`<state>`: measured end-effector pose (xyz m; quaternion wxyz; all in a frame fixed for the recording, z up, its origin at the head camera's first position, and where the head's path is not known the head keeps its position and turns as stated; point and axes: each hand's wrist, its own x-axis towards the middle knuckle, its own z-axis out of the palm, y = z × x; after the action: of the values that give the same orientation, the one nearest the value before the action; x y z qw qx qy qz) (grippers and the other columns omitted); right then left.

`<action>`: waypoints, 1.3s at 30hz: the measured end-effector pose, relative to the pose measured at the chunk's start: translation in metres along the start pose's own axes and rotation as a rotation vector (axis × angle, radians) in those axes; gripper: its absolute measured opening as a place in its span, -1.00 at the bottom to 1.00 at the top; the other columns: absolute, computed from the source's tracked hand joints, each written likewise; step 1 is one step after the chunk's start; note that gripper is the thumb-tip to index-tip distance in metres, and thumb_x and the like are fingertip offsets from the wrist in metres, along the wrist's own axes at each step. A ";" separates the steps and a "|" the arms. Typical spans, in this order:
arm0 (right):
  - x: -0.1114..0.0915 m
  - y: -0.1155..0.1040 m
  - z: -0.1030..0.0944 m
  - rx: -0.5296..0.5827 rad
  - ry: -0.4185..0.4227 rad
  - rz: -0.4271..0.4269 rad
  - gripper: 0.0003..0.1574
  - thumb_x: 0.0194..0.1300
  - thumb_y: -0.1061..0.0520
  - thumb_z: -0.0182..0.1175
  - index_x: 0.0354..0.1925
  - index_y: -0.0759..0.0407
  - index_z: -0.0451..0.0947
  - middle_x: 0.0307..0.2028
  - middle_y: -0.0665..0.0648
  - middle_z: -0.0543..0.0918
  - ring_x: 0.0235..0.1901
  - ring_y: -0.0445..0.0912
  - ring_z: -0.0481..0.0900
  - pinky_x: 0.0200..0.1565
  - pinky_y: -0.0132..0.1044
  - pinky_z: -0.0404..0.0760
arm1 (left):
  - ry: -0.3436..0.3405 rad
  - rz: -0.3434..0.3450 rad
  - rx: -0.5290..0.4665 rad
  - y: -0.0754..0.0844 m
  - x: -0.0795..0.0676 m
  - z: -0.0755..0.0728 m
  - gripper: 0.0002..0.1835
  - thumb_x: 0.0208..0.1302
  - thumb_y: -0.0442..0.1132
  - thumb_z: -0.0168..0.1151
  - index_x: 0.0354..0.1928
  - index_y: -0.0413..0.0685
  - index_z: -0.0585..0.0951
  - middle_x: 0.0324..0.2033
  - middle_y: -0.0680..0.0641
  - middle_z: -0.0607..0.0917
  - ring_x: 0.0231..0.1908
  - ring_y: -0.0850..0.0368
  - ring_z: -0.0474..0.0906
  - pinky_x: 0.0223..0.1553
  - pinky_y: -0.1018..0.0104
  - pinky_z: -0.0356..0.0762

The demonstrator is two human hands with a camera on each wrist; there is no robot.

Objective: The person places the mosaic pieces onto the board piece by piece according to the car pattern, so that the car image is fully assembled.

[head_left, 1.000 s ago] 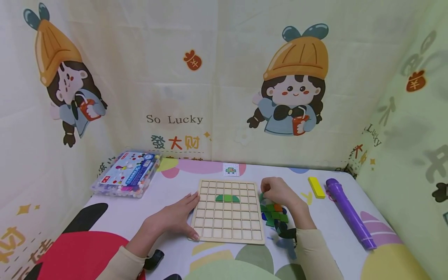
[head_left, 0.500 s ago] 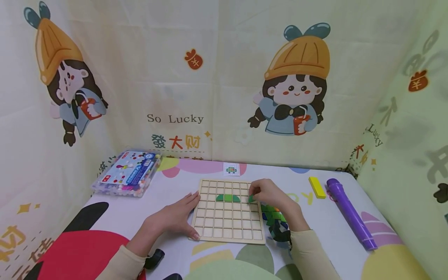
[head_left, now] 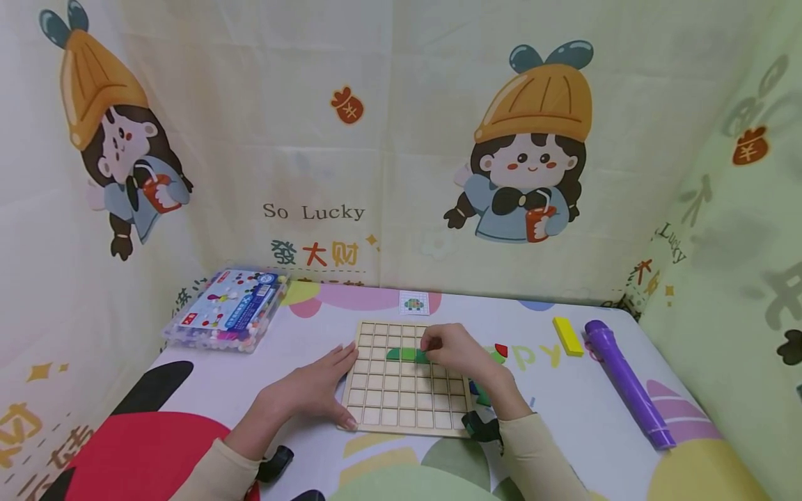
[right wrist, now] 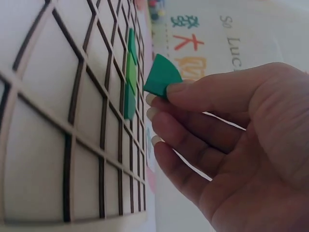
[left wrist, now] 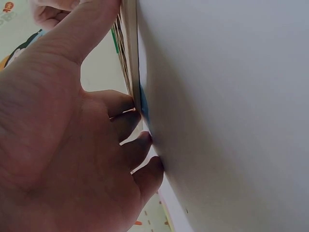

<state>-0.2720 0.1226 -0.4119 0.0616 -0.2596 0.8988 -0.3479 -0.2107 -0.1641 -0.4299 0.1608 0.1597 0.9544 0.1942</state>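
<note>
A wooden grid board (head_left: 388, 401) lies flat on the table. In its upper rows sit a light green square tile (head_left: 407, 354) and dark green quarter-circle tiles (head_left: 393, 355) on either side of it. My left hand (head_left: 313, 385) rests along the board's left edge, fingers spread; the left wrist view has its thumb and fingertips (left wrist: 145, 140) touching the edge and table. Between thumb and fingers, my right hand (head_left: 460, 353) pinches a dark green quarter-circle tile (right wrist: 162, 75). It is just above the board, close to the placed row.
Loose tiles (head_left: 482, 398) lie right of the board, partly hidden by my right arm. Behind the board is a small pattern card (head_left: 414, 304). A plastic box (head_left: 228, 309) stands back left; a yellow block (head_left: 567, 337) and purple tube (head_left: 626, 383) lie to the right.
My right hand has moved left from the loose tiles to over the board, carrying the dark green quarter-circle tile. The left hand stays at the board's edge.
</note>
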 end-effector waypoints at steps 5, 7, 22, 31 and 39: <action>0.006 -0.004 0.009 0.001 0.010 -0.044 -0.86 0.19 0.38 0.24 -0.38 0.17 0.63 -0.44 0.00 0.67 -0.41 -0.20 0.53 -0.31 -0.39 0.56 | -0.003 0.000 -0.009 0.002 -0.001 -0.001 0.37 -0.31 0.33 0.59 0.56 0.00 0.11 0.59 0.03 0.03 0.59 -0.05 -0.11 0.45 -0.17 0.19; 0.008 -0.006 0.013 0.004 0.014 -0.059 -0.86 0.18 0.38 0.25 -0.38 0.17 0.64 -0.44 -0.01 0.67 -0.42 -0.20 0.53 -0.32 -0.40 0.56 | -0.003 0.003 -0.006 0.001 -0.001 -0.001 0.38 -0.31 0.33 0.59 0.56 0.00 0.11 0.59 0.03 0.02 0.59 -0.05 -0.11 0.45 -0.17 0.20; 0.024 -0.040 0.048 -0.169 0.046 -0.159 -0.85 0.22 0.36 0.28 -0.35 0.14 0.67 -0.42 0.01 0.72 -0.43 -0.25 0.53 -0.29 -0.41 0.57 | 0.000 0.043 -0.012 -0.005 0.001 0.001 0.37 -0.28 0.37 0.56 0.56 0.00 0.10 0.59 0.04 0.02 0.59 -0.04 -0.11 0.46 -0.13 0.20; 0.026 -0.048 0.060 -0.251 0.063 -0.133 -0.83 0.21 0.35 0.27 -0.32 0.10 0.71 -0.41 -0.03 0.72 -0.43 -0.26 0.53 -0.30 -0.41 0.58 | 0.009 0.032 -0.010 -0.007 0.003 0.002 0.37 -0.30 0.38 0.56 0.56 0.05 0.10 0.59 0.07 0.02 0.59 -0.02 -0.12 0.45 -0.14 0.21; 0.025 -0.050 0.066 -0.384 0.053 -0.109 -0.80 0.24 0.30 0.28 -0.24 0.09 0.79 -0.31 -0.01 0.75 -0.31 -0.23 0.61 -0.16 -0.34 0.65 | 0.010 0.033 -0.008 -0.006 0.002 0.002 0.37 -0.30 0.38 0.56 0.57 0.04 0.09 0.59 0.06 0.01 0.59 -0.02 -0.12 0.44 -0.15 0.22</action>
<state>-0.2530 0.0395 -0.4267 -0.0317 -0.3056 0.9345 -0.1796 -0.2134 -0.1681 -0.4343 0.1536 0.1740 0.9516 0.2013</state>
